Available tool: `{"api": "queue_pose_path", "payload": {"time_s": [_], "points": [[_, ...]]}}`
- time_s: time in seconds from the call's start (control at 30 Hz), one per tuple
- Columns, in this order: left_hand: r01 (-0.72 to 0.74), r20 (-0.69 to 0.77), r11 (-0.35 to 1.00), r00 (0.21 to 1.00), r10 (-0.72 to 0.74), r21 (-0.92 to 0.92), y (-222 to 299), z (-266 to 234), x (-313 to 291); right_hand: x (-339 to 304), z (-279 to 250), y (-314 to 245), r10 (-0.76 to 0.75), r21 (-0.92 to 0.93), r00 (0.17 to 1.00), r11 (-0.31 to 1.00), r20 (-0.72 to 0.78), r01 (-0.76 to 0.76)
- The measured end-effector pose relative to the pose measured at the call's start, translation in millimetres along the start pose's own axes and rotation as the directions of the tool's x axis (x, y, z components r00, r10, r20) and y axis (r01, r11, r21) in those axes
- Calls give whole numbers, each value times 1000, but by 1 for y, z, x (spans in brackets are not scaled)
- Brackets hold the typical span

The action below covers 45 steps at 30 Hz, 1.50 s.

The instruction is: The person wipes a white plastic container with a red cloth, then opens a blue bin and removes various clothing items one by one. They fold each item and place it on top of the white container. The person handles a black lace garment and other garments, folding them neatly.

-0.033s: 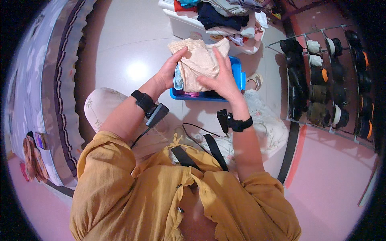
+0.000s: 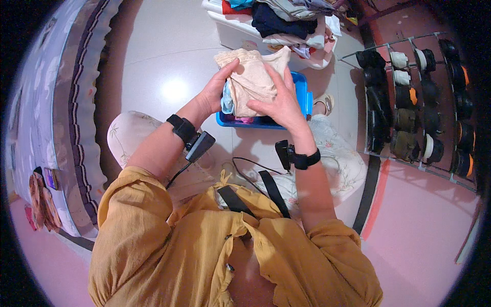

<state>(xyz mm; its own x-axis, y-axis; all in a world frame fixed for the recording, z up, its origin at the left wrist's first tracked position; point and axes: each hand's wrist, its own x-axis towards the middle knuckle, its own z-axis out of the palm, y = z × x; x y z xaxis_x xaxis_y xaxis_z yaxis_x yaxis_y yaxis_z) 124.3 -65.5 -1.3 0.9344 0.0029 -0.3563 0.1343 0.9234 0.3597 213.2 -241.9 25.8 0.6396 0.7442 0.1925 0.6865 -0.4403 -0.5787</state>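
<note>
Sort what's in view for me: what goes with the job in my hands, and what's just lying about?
With the job:
Cream cloth, your left hand and right hand on it
Light blue cloth at its left edge
Blue bin below

Apparently just lying about, untouched:
White tub heaped with clothes
Metal rack of shoes
Patterned cloth, far left

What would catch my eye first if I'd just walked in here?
Probably the cream cloth at upper centre, held by the left hand with the right hand spread on it, above a blue bin. Beyond stands a white tub heaped with clothes; at far right, a rack holds mostly dark footwear.
</note>
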Motion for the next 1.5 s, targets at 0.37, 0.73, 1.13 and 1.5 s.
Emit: {"api": "queue_pose_path", "payload": {"time_s": [0.37,0.73,1.13,1.5], "points": [[54,44,972,997,-66,229,-6,0,-5,12,1,19,455,831,888,466,68,-303],[-8,-73,995,997,16,103,9,9,-5,10,6,46,636,799,771,457,13,-391],[-2,82,996,997,-5,89,20,35,-10,16,-3,-21,198,912,897,34,394,-408],[-522,331,804,841,429,285,110,119,21,139,-108,-39,78,909,985,401,-156,112]]}}
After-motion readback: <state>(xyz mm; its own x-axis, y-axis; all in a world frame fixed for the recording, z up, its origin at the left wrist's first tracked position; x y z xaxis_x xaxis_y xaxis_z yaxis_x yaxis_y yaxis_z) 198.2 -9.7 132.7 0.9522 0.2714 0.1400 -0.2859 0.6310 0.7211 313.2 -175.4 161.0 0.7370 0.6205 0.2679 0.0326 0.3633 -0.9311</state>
